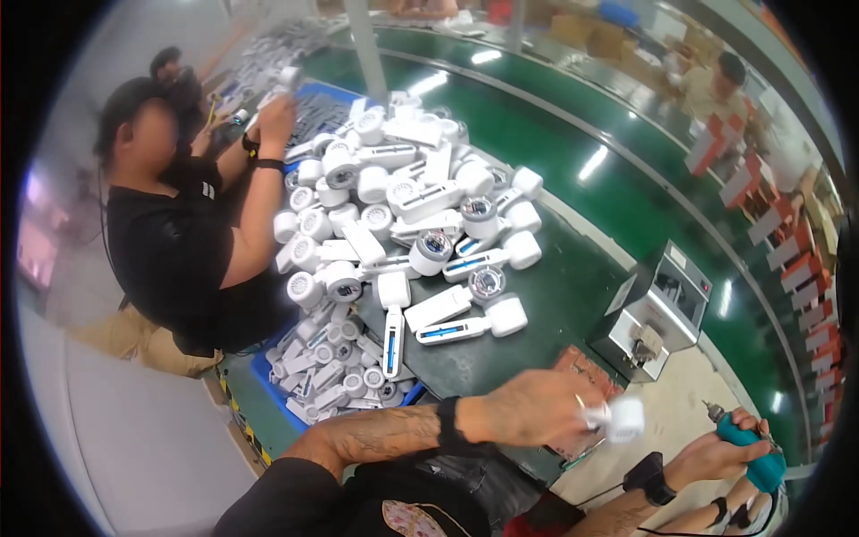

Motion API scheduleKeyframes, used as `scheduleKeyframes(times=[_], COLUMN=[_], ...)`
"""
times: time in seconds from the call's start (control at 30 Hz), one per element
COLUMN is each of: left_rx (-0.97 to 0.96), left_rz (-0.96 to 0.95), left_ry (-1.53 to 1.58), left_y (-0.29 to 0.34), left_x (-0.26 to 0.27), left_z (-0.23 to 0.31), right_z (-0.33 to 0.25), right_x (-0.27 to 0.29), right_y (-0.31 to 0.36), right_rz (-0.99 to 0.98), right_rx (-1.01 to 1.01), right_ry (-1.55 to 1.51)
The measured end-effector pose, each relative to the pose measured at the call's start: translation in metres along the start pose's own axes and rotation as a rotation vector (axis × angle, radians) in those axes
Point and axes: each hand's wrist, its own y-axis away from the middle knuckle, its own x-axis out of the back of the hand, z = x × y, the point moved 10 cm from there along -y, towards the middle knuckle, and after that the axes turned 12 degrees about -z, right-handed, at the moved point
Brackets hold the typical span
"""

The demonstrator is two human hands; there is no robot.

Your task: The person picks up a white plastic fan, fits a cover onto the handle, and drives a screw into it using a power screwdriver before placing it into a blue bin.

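"What's held?"
"Left hand point(537, 407) grips a blurred white unit point(625, 419), lower right; right hand point(718, 455) holds a teal power screwdriver point(767, 471), tip well apart."
"What remains?"
"Mid-frame, the pile point(407, 192) looks part open-ended, part closed; finished count unclear."

Legible lettering: none found; the small white mark point(208, 191) on the co-worker's black shirt point(165, 233) is unreadable; the pale label point(676, 254) on the metal-sided machine point(633, 336) (near its upper edge) is likewise too small.
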Motion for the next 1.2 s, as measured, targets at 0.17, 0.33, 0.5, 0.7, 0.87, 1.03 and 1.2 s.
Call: scheduleKeyframes(times=[0.17,0.33,0.5,0.7,0.87,1.03,1.2], left_rx=[0.351,0.217,0.089,0.319,0.114,0.016,0.119], left_rz=[0.907,1.22,1.316,0.388,0.094,0.222,0.285], left_ry=[0.619,0.23,0.839,0.543,0.396,0.206,0.087], left_y=[0.099,0.198,0.189,0.053,0.023,0.007,0.027], left_x=[0.154,0.287,0.293,0.126,-0.006,-0.025,-0.016], left_z=[-0.107,-0.188,-0.206,-0.07,-0.026,-0.03,-0.027], right_z=[0.048,0.073,0.09,0.084,0.083,0.079,0.091], right_x=[0.05,0.055,0.059,0.049,0.032,0.059,0.0], right_y=[0.005,0.036,0.041,0.044,0.052,0.052,0.066], right_rz=[-0.008,-0.06,-0.149,-0.166,-0.241,-0.19,-0.282], right_rx=[-0.099,-0.23,-0.16,-0.182,-0.166,-0.098,-0.245], right_ry=[0.11,0.317,0.263,0.263,0.241,0.35,0.087])
